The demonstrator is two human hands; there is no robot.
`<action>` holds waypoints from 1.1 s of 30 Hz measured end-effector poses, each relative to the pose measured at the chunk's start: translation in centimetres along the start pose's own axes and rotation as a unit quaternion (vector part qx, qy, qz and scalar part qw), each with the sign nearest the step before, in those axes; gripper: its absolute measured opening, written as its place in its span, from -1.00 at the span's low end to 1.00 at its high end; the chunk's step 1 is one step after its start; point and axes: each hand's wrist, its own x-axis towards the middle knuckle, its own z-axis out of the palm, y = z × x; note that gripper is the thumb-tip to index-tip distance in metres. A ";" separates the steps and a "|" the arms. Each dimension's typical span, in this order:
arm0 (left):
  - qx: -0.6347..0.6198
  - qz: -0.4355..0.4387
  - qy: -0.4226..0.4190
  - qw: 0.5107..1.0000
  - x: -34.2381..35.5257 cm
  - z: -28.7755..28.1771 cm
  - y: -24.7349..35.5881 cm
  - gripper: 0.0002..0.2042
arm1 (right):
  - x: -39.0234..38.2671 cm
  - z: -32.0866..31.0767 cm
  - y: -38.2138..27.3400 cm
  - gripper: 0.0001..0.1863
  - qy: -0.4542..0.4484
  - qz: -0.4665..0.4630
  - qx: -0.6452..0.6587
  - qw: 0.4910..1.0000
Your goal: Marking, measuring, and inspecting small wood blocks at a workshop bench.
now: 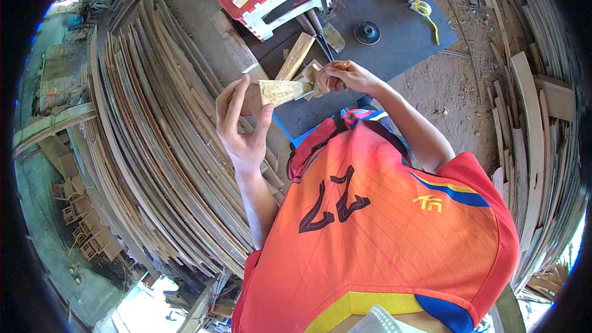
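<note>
We see pale, tapering wood point(285, 92); left fingers point(235, 103) grasp it, right fingers point(339, 71): hold unclear; dark board point(398, 40) top, planks point(154, 139) frame-left

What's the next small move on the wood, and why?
I'd probably rotate the wood slightly with the left hand to bare its narrow end. That hand holds the wide end, so it can steer; the right hand is at the narrow end, partly hiding it.
</note>
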 end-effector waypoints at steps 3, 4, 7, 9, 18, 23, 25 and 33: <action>-0.025 -0.004 -0.025 0.999 -1.1 -0.1 0.9 -0.50 | -2.3 1.1 -2.4 -0.60 -0.036 -0.087 0.046 0.994; -0.020 -0.007 -0.018 1.000 -0.9 0.0 0.9 -0.50 | -2.5 1.1 -3.6 -0.61 -0.025 -0.110 0.096 0.989; 0.003 -0.005 -0.001 1.000 -0.8 -0.1 0.6 -0.49 | -4.0 0.7 -6.7 -0.56 -0.026 -0.130 0.197 0.971; 0.020 0.004 0.011 1.000 -0.8 -0.3 0.3 -0.49 | -5.1 1.0 -8.7 -0.51 -0.048 -0.189 0.288 0.938; -0.111 -0.058 0.056 0.990 -0.3 0.7 1.0 -0.47 | -5.0 1.5 -9.5 -0.54 -0.077 -0.204 0.248 0.944; 0.039 -0.015 -0.028 0.999 -0.4 0.5 0.1 -0.54 | -3.5 0.4 -6.4 -0.58 0.019 -0.136 0.047 0.989; 0.007 -0.041 -0.016 0.999 -1.4 1.6 0.2 -0.58 | -4.2 0.7 -6.7 -0.59 0.002 -0.123 0.067 0.990; 0.078 0.027 0.023 0.996 -2.6 1.2 0.6 -0.64 | -5.1 1.5 -6.2 -0.60 -0.015 -0.125 0.090 0.988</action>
